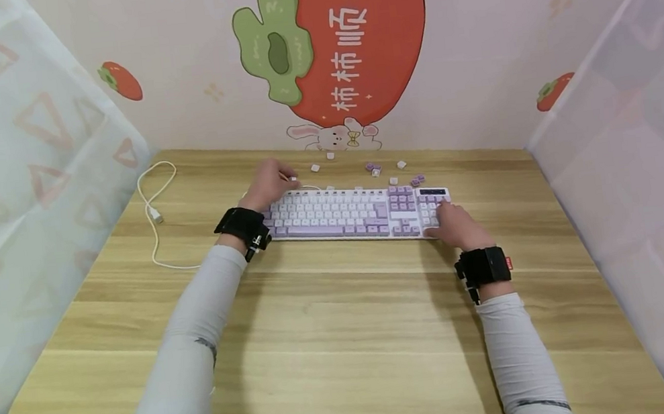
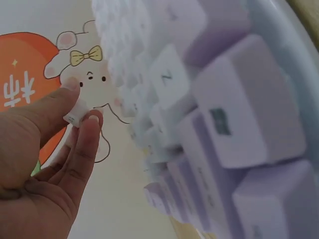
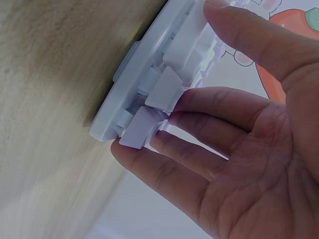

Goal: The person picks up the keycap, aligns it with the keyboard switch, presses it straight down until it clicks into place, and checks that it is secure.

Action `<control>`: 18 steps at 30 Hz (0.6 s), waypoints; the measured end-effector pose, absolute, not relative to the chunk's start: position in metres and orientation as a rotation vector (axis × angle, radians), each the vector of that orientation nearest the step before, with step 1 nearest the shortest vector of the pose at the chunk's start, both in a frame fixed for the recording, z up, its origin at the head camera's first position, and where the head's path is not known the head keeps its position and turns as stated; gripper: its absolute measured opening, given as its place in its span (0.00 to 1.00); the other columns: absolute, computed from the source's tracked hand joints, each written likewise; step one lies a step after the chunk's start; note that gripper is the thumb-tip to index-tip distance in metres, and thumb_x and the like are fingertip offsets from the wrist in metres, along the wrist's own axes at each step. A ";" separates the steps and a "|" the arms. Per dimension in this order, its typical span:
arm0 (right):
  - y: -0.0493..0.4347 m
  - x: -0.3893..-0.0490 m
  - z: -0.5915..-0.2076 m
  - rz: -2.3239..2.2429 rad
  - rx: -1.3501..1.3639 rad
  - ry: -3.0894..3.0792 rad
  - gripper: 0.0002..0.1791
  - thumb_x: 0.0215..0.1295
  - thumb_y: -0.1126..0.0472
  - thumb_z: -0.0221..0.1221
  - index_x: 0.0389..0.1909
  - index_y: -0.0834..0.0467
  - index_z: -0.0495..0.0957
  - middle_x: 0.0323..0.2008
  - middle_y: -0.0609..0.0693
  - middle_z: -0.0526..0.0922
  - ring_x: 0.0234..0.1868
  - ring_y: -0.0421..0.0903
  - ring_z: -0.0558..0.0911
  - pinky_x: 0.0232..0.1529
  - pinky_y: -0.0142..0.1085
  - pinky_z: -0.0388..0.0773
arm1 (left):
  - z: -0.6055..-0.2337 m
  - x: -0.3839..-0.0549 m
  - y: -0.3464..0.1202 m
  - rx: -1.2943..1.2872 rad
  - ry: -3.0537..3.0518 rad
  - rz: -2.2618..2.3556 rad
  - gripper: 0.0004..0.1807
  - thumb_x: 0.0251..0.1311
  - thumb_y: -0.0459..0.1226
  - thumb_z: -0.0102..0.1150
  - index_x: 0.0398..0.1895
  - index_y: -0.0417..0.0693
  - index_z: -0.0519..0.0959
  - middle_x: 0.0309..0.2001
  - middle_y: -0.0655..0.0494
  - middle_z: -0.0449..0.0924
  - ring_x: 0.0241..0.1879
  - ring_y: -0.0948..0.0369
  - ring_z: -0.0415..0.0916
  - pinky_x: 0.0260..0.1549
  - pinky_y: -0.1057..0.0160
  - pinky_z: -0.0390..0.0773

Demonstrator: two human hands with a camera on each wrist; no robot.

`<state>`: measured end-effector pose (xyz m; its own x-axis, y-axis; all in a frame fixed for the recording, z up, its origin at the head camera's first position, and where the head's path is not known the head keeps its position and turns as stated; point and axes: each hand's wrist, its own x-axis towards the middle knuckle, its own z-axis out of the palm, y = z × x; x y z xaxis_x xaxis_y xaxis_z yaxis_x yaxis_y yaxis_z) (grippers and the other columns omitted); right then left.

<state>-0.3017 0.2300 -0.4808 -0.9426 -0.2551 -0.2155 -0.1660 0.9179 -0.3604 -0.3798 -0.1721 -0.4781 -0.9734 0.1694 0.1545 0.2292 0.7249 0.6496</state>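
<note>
A white keyboard (image 1: 333,217) with white and purple keys lies across the far middle of the table. Above its back left corner, my left hand (image 1: 271,183) pinches a small white keycap (image 2: 77,113) between thumb and fingertips. At the opposite end, my right hand (image 1: 458,224) rests on the number pad, its fingers loosely extended. The right wrist view shows fingertips touching the end keys, among them a purple keycap (image 3: 142,127). The thumb (image 3: 239,25) lies over the keys farther along.
Several loose keycaps, including a white one (image 1: 402,164) and purple ones (image 1: 418,180), are scattered behind the keyboard. A white USB cable (image 1: 153,215) loops over the table (image 1: 346,340) at the left. A printed wall (image 1: 473,50) stands behind the table.
</note>
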 end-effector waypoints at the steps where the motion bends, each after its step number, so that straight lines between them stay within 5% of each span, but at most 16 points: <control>1: 0.230 -0.302 -0.481 -0.497 -0.317 2.823 0.19 0.66 0.57 0.66 0.38 0.71 0.72 0.30 0.58 0.75 0.28 0.50 0.72 0.27 0.38 0.70 | -0.479 -0.381 -0.172 -0.337 -2.852 -1.069 0.15 0.61 0.32 0.70 0.49 0.33 0.85 0.47 0.39 0.86 0.45 0.47 0.82 0.47 0.50 0.80; 18: 0.232 -0.306 -0.482 -0.508 -0.319 2.826 0.19 0.66 0.56 0.66 0.37 0.70 0.72 0.30 0.57 0.73 0.28 0.50 0.72 0.27 0.38 0.69 | -0.487 -0.395 -0.156 -0.393 -2.935 -1.079 0.09 0.54 0.34 0.77 0.35 0.39 0.88 0.36 0.46 0.84 0.37 0.52 0.76 0.40 0.57 0.77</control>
